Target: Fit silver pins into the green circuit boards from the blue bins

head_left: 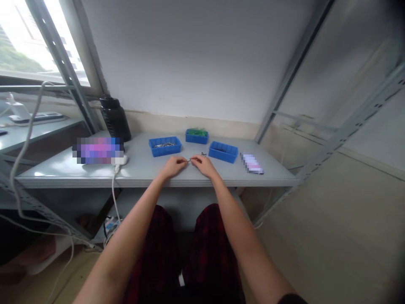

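My left hand (175, 166) and my right hand (203, 164) rest close together near the front of the grey tabletop, fingertips pinched. Between them shows a small thin dark piece (189, 160), which both hands seem to grip; its exact kind is too small to tell. Just behind my right hand lie a few small dark pieces (203, 154). A blue bin (165, 150) with small shiny metal parts stands beyond my left hand. Behind it to the right, another blue bin (196, 139) holds green pieces (196, 132). The third blue bin (223, 155), right of my right hand, contains dark parts.
A phone-like device (252, 163) lies at the right. On the left are a black bottle (115, 119), a blurred-out colourful object (99, 150) and a white plug (120, 160) with a cable (114, 194) hanging over the front edge. Metal uprights (294, 71) flank the tabletop.
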Demonstrator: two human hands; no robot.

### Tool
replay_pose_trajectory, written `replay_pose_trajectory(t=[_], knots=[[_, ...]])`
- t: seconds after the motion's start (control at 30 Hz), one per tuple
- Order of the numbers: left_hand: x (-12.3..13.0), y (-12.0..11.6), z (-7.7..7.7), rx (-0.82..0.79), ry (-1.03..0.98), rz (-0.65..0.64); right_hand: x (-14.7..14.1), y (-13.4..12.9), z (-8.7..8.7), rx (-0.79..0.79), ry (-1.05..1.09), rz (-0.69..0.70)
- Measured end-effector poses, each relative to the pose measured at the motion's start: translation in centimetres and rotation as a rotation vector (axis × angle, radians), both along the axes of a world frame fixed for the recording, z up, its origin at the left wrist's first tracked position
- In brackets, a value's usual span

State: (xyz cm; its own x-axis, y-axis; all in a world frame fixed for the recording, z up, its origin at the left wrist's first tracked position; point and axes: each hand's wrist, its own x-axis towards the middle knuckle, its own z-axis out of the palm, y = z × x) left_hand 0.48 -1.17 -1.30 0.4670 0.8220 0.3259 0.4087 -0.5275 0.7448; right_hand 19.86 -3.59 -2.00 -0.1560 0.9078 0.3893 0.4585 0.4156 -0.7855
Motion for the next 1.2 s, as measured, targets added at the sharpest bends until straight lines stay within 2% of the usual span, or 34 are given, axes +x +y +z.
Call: replay_pose_trajectory(t=[0.33,0.57,0.97,1.03,1.2], knots=[[0.02,0.00,0.13,-0.016,-0.004,0.012,0.07,0.16,-0.10,0.042,-0.057,-0.009],[-0.06,-0.13,0.23,0.006,-0.005,0.022,0.00,0.66,-0.50,0.068,-0.225,-0.032],[-0.03,-0.09,0.15,0.024,-0.016,0.031,-0.22,0.60,-0.57,0.113,-0.356,0.008],[-0.06,-0.01,0.12,0.023,-0.017,0.033,-0.20,0.55,-0.54,0.101,-0.335,0.013],[-0.10,0.04,0.11,0.009,-0.011,0.036,-0.11,0.16,-0.17,0.031,-0.131,-0.016]])
